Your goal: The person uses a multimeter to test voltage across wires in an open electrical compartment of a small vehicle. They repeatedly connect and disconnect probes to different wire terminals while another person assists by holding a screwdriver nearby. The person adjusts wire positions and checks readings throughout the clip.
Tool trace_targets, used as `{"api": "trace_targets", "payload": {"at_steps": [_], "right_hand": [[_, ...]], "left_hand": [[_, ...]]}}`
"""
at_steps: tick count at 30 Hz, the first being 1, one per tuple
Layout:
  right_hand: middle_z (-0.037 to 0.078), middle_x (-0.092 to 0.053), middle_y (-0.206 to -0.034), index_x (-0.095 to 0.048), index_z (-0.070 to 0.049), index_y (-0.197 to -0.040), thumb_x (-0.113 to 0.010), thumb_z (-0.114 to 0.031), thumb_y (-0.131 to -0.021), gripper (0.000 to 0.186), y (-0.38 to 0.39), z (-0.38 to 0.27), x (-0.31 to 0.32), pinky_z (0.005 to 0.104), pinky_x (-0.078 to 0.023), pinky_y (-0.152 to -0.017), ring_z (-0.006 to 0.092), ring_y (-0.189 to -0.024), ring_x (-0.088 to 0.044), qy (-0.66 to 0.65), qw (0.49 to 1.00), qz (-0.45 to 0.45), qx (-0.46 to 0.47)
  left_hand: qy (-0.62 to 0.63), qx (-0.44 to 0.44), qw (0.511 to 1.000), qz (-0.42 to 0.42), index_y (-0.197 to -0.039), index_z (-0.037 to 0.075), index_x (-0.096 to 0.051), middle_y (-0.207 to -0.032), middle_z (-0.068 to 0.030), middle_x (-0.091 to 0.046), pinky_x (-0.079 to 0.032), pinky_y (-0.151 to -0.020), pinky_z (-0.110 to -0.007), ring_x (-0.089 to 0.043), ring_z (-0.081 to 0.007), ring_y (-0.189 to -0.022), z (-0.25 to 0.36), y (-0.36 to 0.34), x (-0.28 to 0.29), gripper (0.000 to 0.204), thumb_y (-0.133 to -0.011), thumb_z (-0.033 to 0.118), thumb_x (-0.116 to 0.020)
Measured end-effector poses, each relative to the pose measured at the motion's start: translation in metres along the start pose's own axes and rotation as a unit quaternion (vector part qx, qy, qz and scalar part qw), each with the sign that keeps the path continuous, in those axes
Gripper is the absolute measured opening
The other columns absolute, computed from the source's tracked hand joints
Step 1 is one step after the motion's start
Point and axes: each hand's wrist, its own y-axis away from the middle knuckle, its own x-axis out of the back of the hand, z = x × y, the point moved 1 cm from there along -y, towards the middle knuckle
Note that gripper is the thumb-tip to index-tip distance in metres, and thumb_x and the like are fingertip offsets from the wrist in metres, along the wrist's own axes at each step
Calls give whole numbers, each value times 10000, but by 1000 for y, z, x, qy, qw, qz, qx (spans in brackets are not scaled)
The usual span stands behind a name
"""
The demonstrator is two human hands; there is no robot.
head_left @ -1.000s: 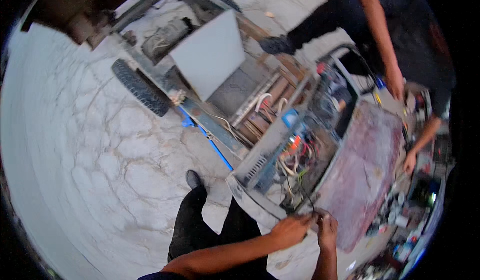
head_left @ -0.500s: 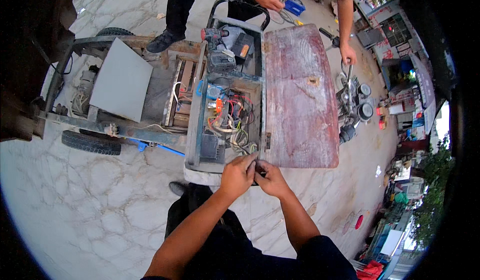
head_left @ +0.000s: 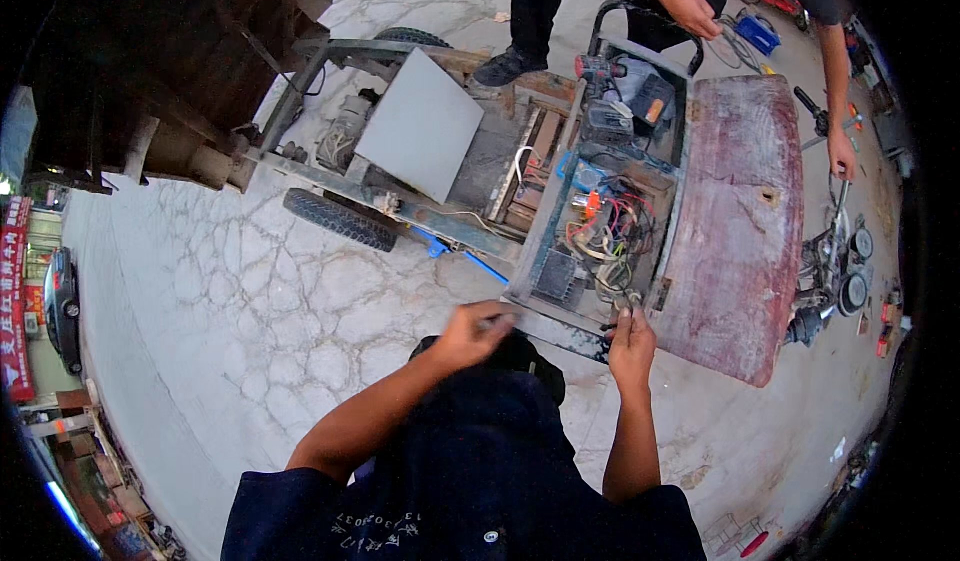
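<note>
My right hand (head_left: 632, 349) is at the near edge of an open metal compartment (head_left: 538, 309), its fingers pinched together. Light-coloured wires (head_left: 612, 279) end right at its fingertips, and a small dark piece shows beside them; what it grips is too small to make out. My left hand (head_left: 470, 335) is apart from it to the left, by the compartment's near left corner, fingers curled and smeared by motion. Inside the compartment lie tangled coloured wires, an orange part (head_left: 592, 204), a dark finned box (head_left: 557, 279) and a blue part (head_left: 590, 173).
A worn reddish lid (head_left: 735, 226) lies open to the right. A red-and-black power drill (head_left: 598, 68) and dark boxes occupy the far section. Across the frame, another person's hand (head_left: 690, 9) is raised; their other hand (head_left: 842, 156) grips the handlebar. A grey panel (head_left: 420, 126) leans left, above a tyre (head_left: 338, 221).
My hands, together at the compartment's near edge before, are now apart; the left has moved away leftward. The view has swung left, so the vehicle appears farther right and tilted.
</note>
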Motion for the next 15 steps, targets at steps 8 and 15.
{"api": "trace_targets", "payload": {"at_steps": [8, 15], "right_hand": [[136, -658, -745, -623, -45, -1078, -495, -301, -952, 313, 0, -34, -22, 363, -493, -640, 258, -660, -648, 86, 989, 122, 15], [180, -642, -954, -570, 87, -1100, -480, -170, -963, 304, -1, 0, -27, 345, -474, -820, 224, -865, -595, 172, 971, 158, -60]], "left_hand": [[9, 229, 932, 281, -870, -55, -627, -761, -122, -669, -507, -644, -296, -630, -174, -682, -159, 89, 167, 251, -909, 190, -590], [-189, 221, 893, 344, -676, -17, -608, -616, -115, -630, -454, -569, -347, -580, -186, -568, -273, 33, 334, 340, -894, 244, -601]]}}
